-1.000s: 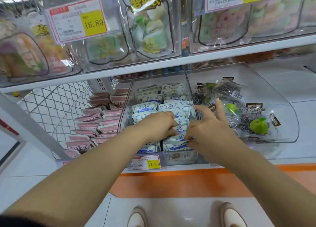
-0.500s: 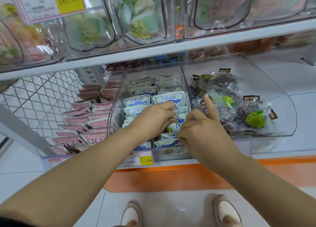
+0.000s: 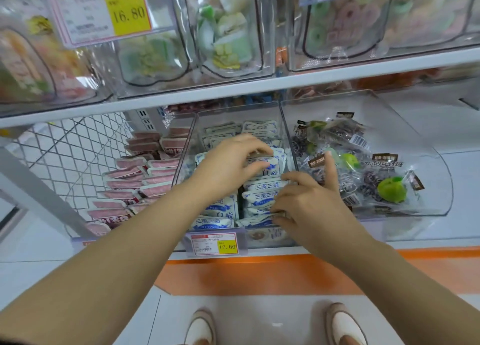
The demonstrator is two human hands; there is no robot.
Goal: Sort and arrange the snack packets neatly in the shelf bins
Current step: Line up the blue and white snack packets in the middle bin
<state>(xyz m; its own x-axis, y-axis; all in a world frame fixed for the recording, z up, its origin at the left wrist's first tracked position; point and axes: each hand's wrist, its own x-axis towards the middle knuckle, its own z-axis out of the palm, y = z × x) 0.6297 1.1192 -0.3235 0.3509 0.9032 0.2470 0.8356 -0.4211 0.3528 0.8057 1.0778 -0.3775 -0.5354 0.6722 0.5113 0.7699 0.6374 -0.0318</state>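
Head view: your left hand (image 3: 228, 168) has shifted back, fingers clamped on a blue-white packet (image 3: 271, 165); right hand (image 3: 309, 201) fingers curl round the front packets (image 3: 261, 196). Straightening looks part-done.

Three clear bins sit side by side: the left bin (image 3: 78, 238), the middle bin (image 3: 239, 110) and the right bin (image 3: 426, 178). The pink packets (image 3: 135, 174) lie in two rows and the white-and-blue packets (image 3: 262, 188) in two rows as well, while the dark packets (image 3: 363, 178) make one loose heap, and no kind can be counted piece by piece. There are two hands, the left hand (image 3: 228, 168) and the right hand (image 3: 309, 204), two shoes (image 3: 201, 327), and three price tags (image 3: 215, 243) that show plainly.
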